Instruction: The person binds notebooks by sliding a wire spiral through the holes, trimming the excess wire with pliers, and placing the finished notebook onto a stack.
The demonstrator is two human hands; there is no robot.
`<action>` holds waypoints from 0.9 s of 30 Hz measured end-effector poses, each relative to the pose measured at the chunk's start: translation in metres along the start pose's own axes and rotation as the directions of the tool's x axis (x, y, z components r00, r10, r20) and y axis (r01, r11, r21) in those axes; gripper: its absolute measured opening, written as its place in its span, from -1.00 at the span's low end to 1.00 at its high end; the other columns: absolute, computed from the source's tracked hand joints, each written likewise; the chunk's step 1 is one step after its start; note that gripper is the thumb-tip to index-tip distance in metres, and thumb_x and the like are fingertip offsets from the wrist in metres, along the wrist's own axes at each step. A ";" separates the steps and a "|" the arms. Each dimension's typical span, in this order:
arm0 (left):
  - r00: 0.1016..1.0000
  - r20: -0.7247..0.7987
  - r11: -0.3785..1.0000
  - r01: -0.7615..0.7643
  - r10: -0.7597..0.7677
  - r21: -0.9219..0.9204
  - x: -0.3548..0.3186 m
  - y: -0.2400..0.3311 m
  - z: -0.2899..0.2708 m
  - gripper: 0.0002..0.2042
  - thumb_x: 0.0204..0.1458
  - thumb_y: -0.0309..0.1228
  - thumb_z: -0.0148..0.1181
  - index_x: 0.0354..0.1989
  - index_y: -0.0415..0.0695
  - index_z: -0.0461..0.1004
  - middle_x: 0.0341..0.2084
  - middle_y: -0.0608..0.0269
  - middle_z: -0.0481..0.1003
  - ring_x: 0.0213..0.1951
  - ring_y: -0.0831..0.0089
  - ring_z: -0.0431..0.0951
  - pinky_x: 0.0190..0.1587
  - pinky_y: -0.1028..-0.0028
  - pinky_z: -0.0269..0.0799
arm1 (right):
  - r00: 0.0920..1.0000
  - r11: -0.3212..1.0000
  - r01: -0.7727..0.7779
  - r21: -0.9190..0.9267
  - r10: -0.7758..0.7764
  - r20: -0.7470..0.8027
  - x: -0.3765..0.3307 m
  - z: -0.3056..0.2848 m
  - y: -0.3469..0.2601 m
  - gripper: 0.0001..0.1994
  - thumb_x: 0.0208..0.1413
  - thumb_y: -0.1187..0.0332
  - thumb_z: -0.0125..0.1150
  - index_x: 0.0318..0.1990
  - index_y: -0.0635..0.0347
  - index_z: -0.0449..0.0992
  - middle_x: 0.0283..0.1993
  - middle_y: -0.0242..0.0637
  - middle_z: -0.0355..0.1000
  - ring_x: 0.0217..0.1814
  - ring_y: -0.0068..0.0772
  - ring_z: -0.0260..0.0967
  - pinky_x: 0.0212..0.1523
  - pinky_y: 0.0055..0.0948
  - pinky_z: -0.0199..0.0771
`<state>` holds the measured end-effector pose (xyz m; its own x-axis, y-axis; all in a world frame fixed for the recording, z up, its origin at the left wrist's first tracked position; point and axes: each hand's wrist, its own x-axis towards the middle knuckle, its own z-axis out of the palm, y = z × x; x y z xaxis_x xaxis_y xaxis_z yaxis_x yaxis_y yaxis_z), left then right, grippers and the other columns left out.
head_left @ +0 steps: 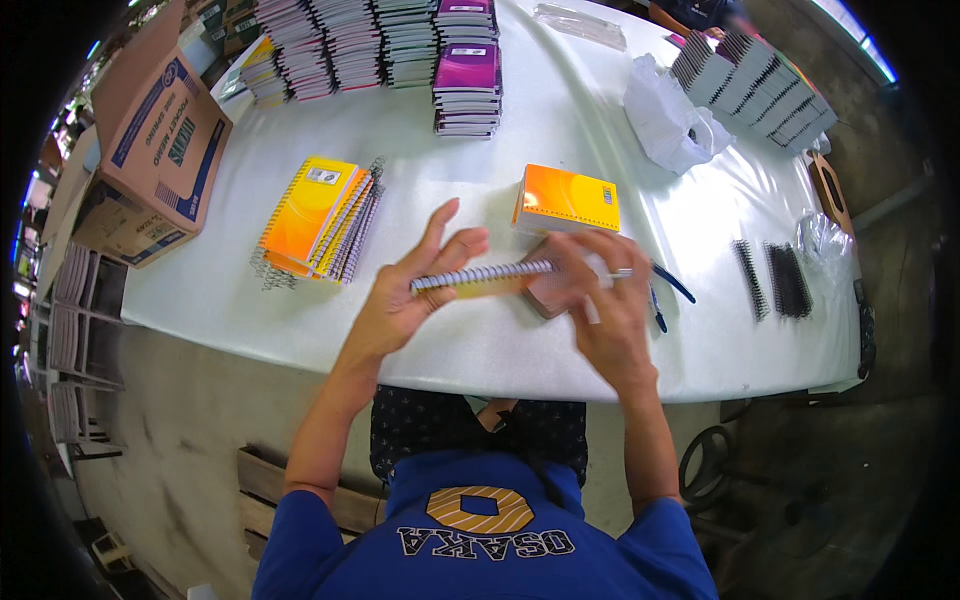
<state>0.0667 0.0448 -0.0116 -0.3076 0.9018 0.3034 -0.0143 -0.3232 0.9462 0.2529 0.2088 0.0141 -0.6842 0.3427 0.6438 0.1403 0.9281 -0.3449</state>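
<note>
My left hand (pixel 393 303) grips one end of a spiral notebook (pixel 470 287), its fingers and thumb on either side. The notebook is held edge-up above the table, its pale wire coil (pixel 490 273) along the top and a yellow cover below. At the coil's other end is my right hand (pixel 605 300), fingers bent and blurred by motion. A thin light piece shows by those fingers, too smeared to name. Behind the right hand lies a brown block (pixel 548 300), partly hidden. Just beyond it sits a stack of orange and yellow notebook pages (pixel 567 197).
Orange spiral notebooks (pixel 315 215) lie left on the white table (pixel 420 130). Notebook stacks (pixel 467 75) stand behind, a cardboard box (pixel 165 140) far left. At right are a blue-handled tool (pixel 673 282), black coils (pixel 788 282), a plastic bag (pixel 670 120) and grey-edged stacks (pixel 755 90).
</note>
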 end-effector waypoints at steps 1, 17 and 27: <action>0.999 0.024 0.999 0.030 -0.030 -0.022 0.002 -0.002 0.007 -0.14 0.13 -0.44 0.19 0.47 -0.18 -0.30 0.29 -0.03 0.22 0.30 0.03 0.26 0.35 0.16 0.16 | 0.989 0.990 0.142 0.006 -0.142 0.042 0.009 0.006 -0.015 -0.57 -0.10 0.40 0.38 0.01 0.19 0.52 0.01 -0.24 0.40 0.14 -0.18 0.28 0.21 -0.11 0.13; 0.992 -0.115 0.881 0.003 0.058 0.473 0.011 -0.008 0.007 -0.36 0.15 -0.22 0.18 0.36 -0.20 0.15 0.24 0.17 0.37 0.32 0.30 0.27 0.36 0.37 0.07 | 0.904 0.749 -0.279 -0.600 0.416 0.099 -0.077 -0.020 0.121 -0.37 0.10 0.17 0.29 0.30 0.08 0.25 0.27 0.09 0.18 0.28 0.02 0.15 0.20 0.07 0.13; 0.957 -0.265 0.469 0.182 0.117 0.864 -0.008 -0.053 0.020 -0.49 0.24 -0.19 0.07 0.34 0.01 0.22 0.20 0.12 0.39 0.20 0.10 0.40 0.27 0.19 0.25 | 0.951 0.905 -0.280 -0.321 0.308 0.038 -0.081 0.011 0.051 -0.67 0.14 0.44 0.17 0.07 0.19 0.41 -0.12 -0.13 0.39 -0.04 -0.16 0.31 -0.11 -0.14 0.29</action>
<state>0.0889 0.0601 -0.0620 -0.5484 0.7491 0.3716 0.7596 0.2604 0.5960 0.3077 0.2272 -0.0627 -0.6345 0.6058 0.4801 0.5484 0.7905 -0.2726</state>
